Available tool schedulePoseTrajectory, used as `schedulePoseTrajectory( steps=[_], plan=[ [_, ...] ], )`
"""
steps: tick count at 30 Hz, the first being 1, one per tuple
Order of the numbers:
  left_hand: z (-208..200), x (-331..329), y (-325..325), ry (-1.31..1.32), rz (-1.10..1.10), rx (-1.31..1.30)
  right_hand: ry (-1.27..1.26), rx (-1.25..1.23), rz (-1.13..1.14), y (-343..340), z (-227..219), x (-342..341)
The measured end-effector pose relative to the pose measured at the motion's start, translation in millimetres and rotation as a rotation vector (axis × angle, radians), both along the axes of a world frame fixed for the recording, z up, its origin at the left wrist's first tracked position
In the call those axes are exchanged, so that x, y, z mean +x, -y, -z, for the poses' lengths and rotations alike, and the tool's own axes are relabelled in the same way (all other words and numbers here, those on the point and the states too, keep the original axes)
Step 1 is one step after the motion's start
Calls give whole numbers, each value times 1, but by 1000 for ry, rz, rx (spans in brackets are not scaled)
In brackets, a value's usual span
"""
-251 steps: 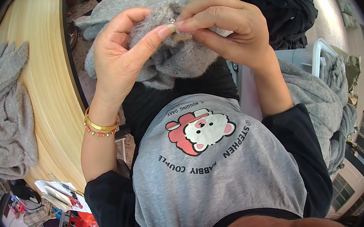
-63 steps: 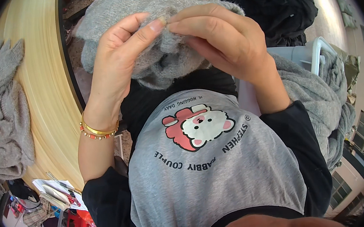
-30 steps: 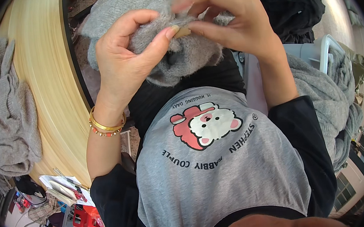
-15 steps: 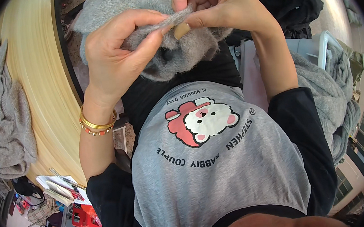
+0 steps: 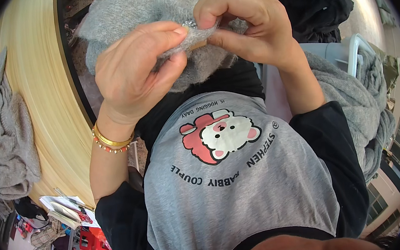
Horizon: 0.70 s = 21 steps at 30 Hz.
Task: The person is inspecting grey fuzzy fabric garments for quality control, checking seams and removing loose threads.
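Observation:
A fuzzy grey knitted garment (image 5: pixel 122 17) is bunched over my lap at the top of the view. My left hand (image 5: pixel 136 66), with gold and beaded bracelets at the wrist, pinches a fold of the knit between thumb and forefinger. Close beside it, my right hand (image 5: pixel 248 26) grips the same fold between thumb and fingers. Between the fingertips, a small shiny silvery button-like piece (image 5: pixel 189 25) shows on the fabric. Just below the fold, a small tan piece (image 5: pixel 197 44) is partly covered; what it is I cannot make out.
On my left, a wooden tabletop (image 5: pixel 43 101) carries another grey knit (image 5: pixel 6 139) and some papers (image 5: pixel 68 210). To my right stands a light plastic bin (image 5: pixel 355 57) with grey knits (image 5: pixel 352 105) at it. Black cloth (image 5: pixel 318 2) is heaped at the upper right.
My right hand has turned and come lower, its fingers now over the fold. The knit is turned so the silvery piece shows, and less of the tan piece is visible.

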<state>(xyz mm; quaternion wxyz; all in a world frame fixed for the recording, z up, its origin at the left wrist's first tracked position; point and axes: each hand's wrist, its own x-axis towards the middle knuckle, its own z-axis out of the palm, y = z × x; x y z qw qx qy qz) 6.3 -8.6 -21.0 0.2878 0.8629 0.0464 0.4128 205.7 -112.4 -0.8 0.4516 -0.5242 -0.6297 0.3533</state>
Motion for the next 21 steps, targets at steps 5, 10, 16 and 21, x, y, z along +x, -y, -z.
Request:
schedulePoseTrajectory(
  steps=[5,10,16,21],
  plan=[
    [2,6,1,56,-91,24,263,732,-92,-33,9,-7],
    [5,5,-7,74,-72,130,260,587,73,-17,-3,-13],
    [7,1,-11,50,-46,312,515,929,37,-28,29,-5],
    [10,5,-4,4,-50,300,605,1034,60,-34,38,3]
  ],
)
